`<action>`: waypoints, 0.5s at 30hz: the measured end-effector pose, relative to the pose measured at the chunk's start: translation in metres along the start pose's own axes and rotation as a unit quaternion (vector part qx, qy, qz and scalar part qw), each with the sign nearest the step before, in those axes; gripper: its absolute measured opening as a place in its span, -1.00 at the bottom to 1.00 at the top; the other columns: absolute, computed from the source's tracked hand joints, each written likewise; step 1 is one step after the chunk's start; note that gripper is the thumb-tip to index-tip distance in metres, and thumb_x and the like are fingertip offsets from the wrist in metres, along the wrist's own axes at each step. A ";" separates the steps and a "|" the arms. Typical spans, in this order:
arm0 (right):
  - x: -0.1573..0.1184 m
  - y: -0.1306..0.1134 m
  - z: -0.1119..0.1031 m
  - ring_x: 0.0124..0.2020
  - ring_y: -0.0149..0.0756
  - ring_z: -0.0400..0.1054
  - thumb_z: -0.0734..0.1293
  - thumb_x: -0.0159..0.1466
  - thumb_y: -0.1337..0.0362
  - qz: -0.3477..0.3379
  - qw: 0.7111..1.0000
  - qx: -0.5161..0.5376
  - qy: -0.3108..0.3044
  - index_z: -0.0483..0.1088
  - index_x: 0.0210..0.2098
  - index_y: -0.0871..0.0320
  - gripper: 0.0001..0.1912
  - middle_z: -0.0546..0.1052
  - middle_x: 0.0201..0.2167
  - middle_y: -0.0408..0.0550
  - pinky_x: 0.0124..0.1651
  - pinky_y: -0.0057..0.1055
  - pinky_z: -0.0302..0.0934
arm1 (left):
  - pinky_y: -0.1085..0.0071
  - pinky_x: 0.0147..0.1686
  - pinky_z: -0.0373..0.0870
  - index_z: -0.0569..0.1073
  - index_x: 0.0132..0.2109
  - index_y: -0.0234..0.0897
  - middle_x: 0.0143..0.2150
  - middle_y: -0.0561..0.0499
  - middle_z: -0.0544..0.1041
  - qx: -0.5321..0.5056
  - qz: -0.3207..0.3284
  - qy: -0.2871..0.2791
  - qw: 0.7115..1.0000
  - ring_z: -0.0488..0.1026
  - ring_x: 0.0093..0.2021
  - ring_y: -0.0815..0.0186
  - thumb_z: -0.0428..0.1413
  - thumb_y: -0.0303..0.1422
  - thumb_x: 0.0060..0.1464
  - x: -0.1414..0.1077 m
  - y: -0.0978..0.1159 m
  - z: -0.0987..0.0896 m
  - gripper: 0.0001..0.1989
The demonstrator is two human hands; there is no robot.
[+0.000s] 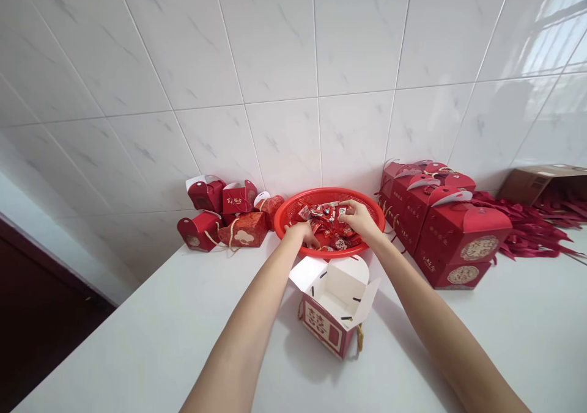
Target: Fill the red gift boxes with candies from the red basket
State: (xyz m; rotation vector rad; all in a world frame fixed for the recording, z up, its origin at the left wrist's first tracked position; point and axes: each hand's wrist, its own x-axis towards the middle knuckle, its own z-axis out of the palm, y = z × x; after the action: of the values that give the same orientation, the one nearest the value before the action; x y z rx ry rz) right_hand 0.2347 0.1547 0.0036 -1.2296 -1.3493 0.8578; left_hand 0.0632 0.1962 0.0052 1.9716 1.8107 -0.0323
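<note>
Both of my hands reach into a red plastic basket of small red-wrapped candies near the wall. My right hand pinches a red candy packet at the basket's right side. At the left side, my left hand dips among the candies with its fingers apart; its fingertips are partly hidden. In front of the basket, between my forearms, stands a red gift box with its white flaps spread. Its white inside shows no candy, and a gold cord hangs at its side.
Several closed red boxes sit in a group left of the basket. More red boxes are stacked on the right. Beyond them lie dark red ribbons and a cardboard box. A tiled wall backs the white table.
</note>
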 end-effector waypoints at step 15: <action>-0.009 -0.014 -0.001 -0.56 -0.36 0.34 0.33 -0.02 0.44 0.041 0.995 0.085 0.014 0.39 -0.34 0.14 -0.77 0.44 -0.63 -0.25 -0.53 -0.50 0.18 | 0.35 -0.19 0.39 0.59 -0.39 -0.18 -0.29 -0.04 0.64 -0.170 0.045 0.194 0.965 0.54 -0.15 0.12 0.18 -0.33 -0.01 0.004 -0.006 -0.004 -0.91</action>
State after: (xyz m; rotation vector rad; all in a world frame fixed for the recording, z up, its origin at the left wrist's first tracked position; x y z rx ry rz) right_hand 0.2319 0.1434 0.0148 -1.1657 -1.1848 0.9886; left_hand 0.0569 0.2017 0.0052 1.8970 1.7994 0.6929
